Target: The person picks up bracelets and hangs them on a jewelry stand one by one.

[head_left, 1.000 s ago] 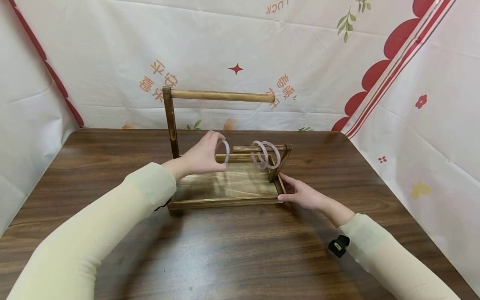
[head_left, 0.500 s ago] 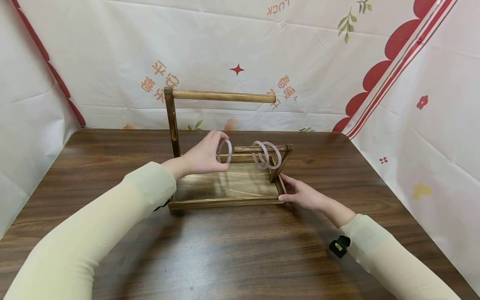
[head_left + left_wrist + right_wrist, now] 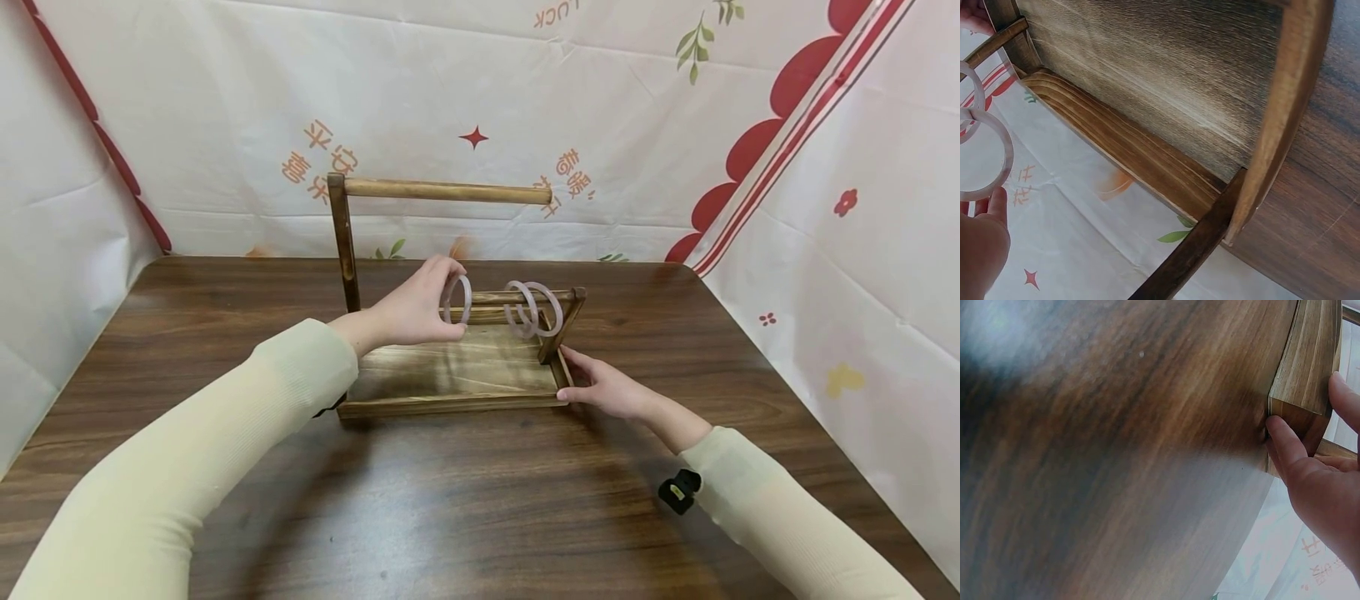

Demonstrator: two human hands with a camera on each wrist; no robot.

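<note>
My left hand [image 3: 416, 304] pinches a pale lilac bangle [image 3: 468, 302] between thumb and fingers at the free left end of the rack's lower bar [image 3: 487, 297]. Whether the bar's tip is inside this bangle, I cannot tell. Two similar bangles hang on that bar nearer its post, one [image 3: 533, 308] beside the other [image 3: 557, 315]. The wooden rack [image 3: 450, 406] has a shallow tray base. At its right end, my right hand [image 3: 611, 390] grips the tray's near corner, thumb in front and fingers along the side. The right wrist view shows this hand [image 3: 1325, 487] against the wood.
A taller upright [image 3: 344, 250] at the rack's left carries a higher bar [image 3: 442, 192], with no bangle on it. Everything stands on a dark wooden table [image 3: 450, 508]. White printed cloth [image 3: 420, 92] encloses the back and sides.
My left hand has shifted slightly right, bringing its bangle from left of the lower bar to that bar's tip. The right hand and the rack stay in place.
</note>
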